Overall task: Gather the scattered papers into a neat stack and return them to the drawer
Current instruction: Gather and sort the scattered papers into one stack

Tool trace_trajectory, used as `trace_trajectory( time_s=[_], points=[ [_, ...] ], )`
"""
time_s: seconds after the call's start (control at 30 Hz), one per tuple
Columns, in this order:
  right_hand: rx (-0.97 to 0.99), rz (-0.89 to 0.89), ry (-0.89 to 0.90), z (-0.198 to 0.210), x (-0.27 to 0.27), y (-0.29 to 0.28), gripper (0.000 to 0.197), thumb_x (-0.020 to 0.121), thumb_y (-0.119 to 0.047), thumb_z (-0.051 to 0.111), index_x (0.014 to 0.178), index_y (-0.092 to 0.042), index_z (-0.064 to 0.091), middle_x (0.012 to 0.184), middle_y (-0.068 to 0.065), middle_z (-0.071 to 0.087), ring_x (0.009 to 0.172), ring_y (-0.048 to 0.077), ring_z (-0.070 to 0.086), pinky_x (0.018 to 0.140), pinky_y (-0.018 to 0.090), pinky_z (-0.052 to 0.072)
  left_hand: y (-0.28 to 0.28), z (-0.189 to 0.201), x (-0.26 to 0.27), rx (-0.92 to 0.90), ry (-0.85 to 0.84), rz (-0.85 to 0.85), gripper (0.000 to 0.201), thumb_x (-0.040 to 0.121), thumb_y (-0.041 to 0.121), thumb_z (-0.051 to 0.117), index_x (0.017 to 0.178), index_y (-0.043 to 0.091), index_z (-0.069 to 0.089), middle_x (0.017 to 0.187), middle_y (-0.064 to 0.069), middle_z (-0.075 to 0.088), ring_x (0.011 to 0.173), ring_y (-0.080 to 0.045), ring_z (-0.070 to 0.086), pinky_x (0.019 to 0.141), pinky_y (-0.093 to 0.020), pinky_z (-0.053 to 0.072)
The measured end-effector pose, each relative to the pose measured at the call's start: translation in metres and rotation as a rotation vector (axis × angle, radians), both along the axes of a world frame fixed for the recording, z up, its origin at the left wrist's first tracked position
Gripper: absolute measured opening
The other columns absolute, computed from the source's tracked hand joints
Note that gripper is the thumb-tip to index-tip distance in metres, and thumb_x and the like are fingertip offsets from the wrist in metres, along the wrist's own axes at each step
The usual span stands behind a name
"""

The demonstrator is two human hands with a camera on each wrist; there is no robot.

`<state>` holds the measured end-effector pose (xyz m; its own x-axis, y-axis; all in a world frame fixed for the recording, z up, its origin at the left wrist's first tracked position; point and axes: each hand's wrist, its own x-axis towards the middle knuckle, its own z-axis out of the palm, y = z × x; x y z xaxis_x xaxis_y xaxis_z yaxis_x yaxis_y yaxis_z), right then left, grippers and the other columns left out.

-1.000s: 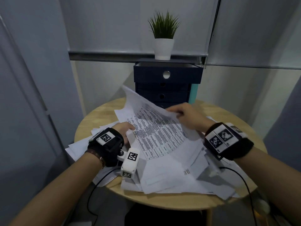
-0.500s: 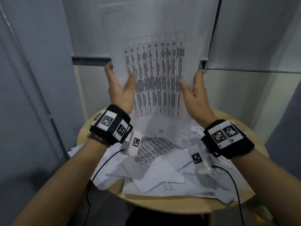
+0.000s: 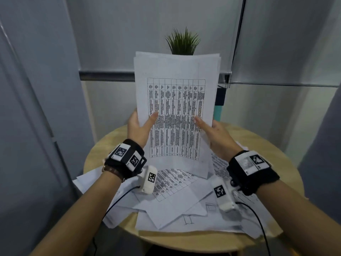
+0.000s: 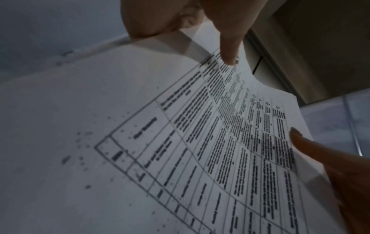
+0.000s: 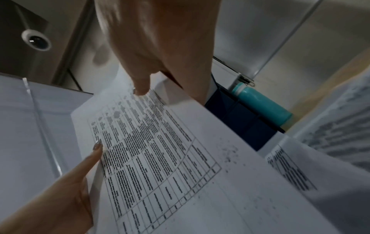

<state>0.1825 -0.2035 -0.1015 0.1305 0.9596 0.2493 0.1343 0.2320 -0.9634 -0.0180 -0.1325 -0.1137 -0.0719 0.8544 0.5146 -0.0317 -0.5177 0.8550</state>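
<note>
Both hands hold a stack of papers [image 3: 177,108] upright over the round table, its top sheet printed with a table. My left hand [image 3: 141,125] grips the left edge with the thumb on the front; my right hand [image 3: 211,129] grips the right edge the same way. The stack's bottom edge is down among the scattered papers [image 3: 175,206] on the table. In the left wrist view the stack [image 4: 140,142] fills the frame, and in the right wrist view the same stack [image 5: 180,158] does. The dark-blue drawer unit [image 5: 240,123] is mostly hidden behind the stack.
Loose sheets cover the front half of the wooden table [image 3: 267,145] and hang over its left and front edges. A teal bottle [image 3: 217,112] stands beside the drawer unit. A potted plant [image 3: 182,42] shows above the stack. Grey walls close in on both sides.
The hands lifted sheets off the table and raised them upright. Since half a second ago the stack has come down, so the plant shows above it again.
</note>
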Motion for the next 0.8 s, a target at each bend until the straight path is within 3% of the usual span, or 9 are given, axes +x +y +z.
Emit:
trace_trajectory(
  time_s=[0.07,0.17,0.27,0.37,0.47,0.6,0.73,0.77,0.8],
  points=[
    [0.047,-0.045,-0.049,0.006,-0.002,0.0,0.035,0.098,-0.034,0.047,0.128,-0.015,0.051,0.105,-0.017,0.056,0.1,0.0,0.055,0.084,0.007,0.045,-0.001,0.003,0.0,0.021,0.011,-0.003,0.037,0.09,0.022,0.063,0.125,0.015,0.053,0.107,0.017,0.062,0.092,0.017,0.058,0.074,0.0,0.046],
    [0.019,-0.048,-0.103,0.006,-0.001,0.002,0.041,0.099,-0.026,0.046,0.137,-0.009,0.044,0.118,-0.009,0.056,0.114,0.011,0.054,0.092,0.019,0.047,-0.001,-0.001,0.0,0.005,0.089,-0.062,0.041,0.091,0.013,0.06,0.131,0.008,0.048,0.118,0.005,0.061,0.101,0.002,0.059,0.081,-0.003,0.047],
    [-0.063,-0.004,-0.128,-0.003,0.001,0.005,0.041,0.099,-0.012,0.047,0.14,-0.012,0.042,0.127,-0.001,0.058,0.111,0.013,0.056,0.091,0.021,0.048,-0.007,-0.011,-0.003,-0.05,0.113,-0.098,0.039,0.092,0.012,0.059,0.13,0.01,0.049,0.12,0.003,0.059,0.105,-0.006,0.058,0.089,-0.017,0.048],
    [-0.024,-0.027,-0.089,-0.002,-0.002,0.002,0.039,0.098,-0.011,0.049,0.136,-0.011,0.045,0.113,-0.006,0.063,0.094,0.002,0.06,0.076,0.009,0.051,-0.01,-0.005,-0.008,-0.057,0.046,-0.075,0.029,0.091,0.015,0.062,0.119,0.02,0.054,0.108,0.007,0.063,0.092,0.004,0.06,0.08,-0.011,0.051],
    [0.043,-0.053,-0.024,0.008,-0.005,0.003,0.042,0.096,-0.018,0.052,0.137,-0.013,0.044,0.111,-0.012,0.06,0.099,-0.002,0.057,0.091,0.017,0.048,-0.011,0.011,-0.01,0.0,0.017,-0.052,0.029,0.093,0.018,0.059,0.121,0.018,0.054,0.106,0.012,0.062,0.093,0.01,0.057,0.076,-0.006,0.05],
    [0.068,-0.045,-0.017,0.014,-0.01,0.001,0.045,0.096,-0.024,0.052,0.139,-0.014,0.043,0.116,-0.015,0.055,0.105,-0.001,0.053,0.091,0.014,0.041,-0.017,0.018,-0.005,0.021,0.032,-0.054,0.019,0.091,0.02,0.061,0.11,0.022,0.056,0.098,0.017,0.063,0.086,0.013,0.059,0.071,-0.003,0.048],
    [0.045,-0.061,-0.029,0.009,-0.01,-0.002,0.047,0.09,-0.025,0.063,0.134,-0.012,0.051,0.122,-0.006,0.063,0.112,0.007,0.059,0.106,0.034,0.044,-0.015,0.01,-0.008,-0.057,0.031,-0.051,0.025,0.085,0.022,0.069,0.108,0.017,0.061,0.095,0.011,0.066,0.086,0.001,0.063,0.067,-0.007,0.051],
    [0.041,-0.055,-0.036,0.01,-0.009,-0.003,0.046,0.09,-0.025,0.062,0.133,-0.012,0.051,0.117,-0.01,0.064,0.109,0.004,0.06,0.104,0.029,0.046,-0.015,0.011,-0.008,-0.073,0.04,-0.051,0.023,0.086,0.024,0.069,0.107,0.016,0.062,0.093,0.011,0.065,0.085,0.0,0.062,0.064,-0.004,0.05],
    [0.044,-0.047,-0.041,0.015,-0.01,-0.007,0.044,0.092,-0.025,0.059,0.133,-0.012,0.05,0.109,-0.016,0.062,0.105,0.001,0.059,0.098,0.017,0.047,-0.014,0.014,-0.009,-0.092,0.048,-0.053,0.018,0.087,0.026,0.067,0.101,0.016,0.062,0.09,0.012,0.063,0.082,0.001,0.06,0.061,-0.001,0.048]
  ],
)
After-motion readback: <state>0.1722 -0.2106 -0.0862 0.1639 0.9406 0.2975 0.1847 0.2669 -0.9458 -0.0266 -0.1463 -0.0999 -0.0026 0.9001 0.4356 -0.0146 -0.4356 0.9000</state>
